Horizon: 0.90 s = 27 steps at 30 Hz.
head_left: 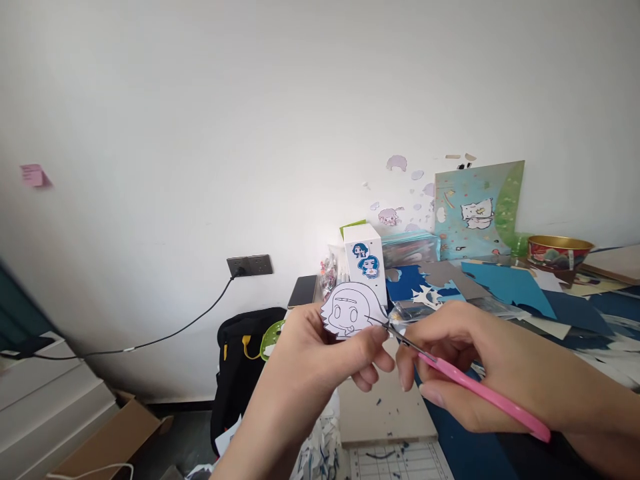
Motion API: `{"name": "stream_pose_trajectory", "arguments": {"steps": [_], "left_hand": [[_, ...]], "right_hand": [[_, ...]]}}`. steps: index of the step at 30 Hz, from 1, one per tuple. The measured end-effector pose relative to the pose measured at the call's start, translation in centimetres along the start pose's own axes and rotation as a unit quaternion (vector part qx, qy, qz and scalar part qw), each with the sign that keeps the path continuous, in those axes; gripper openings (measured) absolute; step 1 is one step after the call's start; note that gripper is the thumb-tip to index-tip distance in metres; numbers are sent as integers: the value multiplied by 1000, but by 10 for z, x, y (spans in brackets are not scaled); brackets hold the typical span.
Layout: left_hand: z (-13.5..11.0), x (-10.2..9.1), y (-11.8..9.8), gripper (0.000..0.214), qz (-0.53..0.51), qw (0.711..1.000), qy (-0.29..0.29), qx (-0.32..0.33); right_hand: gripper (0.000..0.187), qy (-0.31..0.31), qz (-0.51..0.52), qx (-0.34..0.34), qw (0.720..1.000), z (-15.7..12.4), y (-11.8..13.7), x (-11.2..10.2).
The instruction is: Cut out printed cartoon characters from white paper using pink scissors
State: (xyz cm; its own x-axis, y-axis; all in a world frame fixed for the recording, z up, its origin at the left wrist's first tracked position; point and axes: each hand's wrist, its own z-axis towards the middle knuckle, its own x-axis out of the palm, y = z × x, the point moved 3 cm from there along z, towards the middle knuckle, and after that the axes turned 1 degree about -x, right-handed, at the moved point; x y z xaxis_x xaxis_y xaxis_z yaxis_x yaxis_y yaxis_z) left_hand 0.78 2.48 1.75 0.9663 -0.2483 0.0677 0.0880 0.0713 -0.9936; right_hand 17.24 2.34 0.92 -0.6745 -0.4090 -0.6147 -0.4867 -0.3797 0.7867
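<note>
My left hand (345, 353) pinches a white paper cutout (350, 308) between thumb and fingers and holds it up in the middle of the view. A cartoon head with big eyes and hair is drawn on it in black line. In my right hand (465, 360) is a pair of scissors (480, 390) with pink handles. Their blades point left and lie at the cutout's right edge, close to my left thumb. Below the hands is a beige board (385, 413) with small dark paper scraps on it.
Coloured paper sheets (505, 283) and offcuts cover the right of the table. A white box (365, 247) with stickers, a pouch (410, 248) and a red-gold bowl (559, 252) stand behind. A phone (303, 292) lies left; a black backpack (235, 347) is beside the table.
</note>
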Motion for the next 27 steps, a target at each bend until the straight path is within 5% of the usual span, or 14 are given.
{"name": "stream_pose_trajectory", "arguments": {"steps": [15,27], "left_hand": [[5,-2,2,19,2,999,23,-28],[6,-2,6,19,-13,999,20,-21]], "right_hand": [[24,-40,-9,21,999,1,-1,4],[22,18,-1,50,999,1,6,-7]]}}
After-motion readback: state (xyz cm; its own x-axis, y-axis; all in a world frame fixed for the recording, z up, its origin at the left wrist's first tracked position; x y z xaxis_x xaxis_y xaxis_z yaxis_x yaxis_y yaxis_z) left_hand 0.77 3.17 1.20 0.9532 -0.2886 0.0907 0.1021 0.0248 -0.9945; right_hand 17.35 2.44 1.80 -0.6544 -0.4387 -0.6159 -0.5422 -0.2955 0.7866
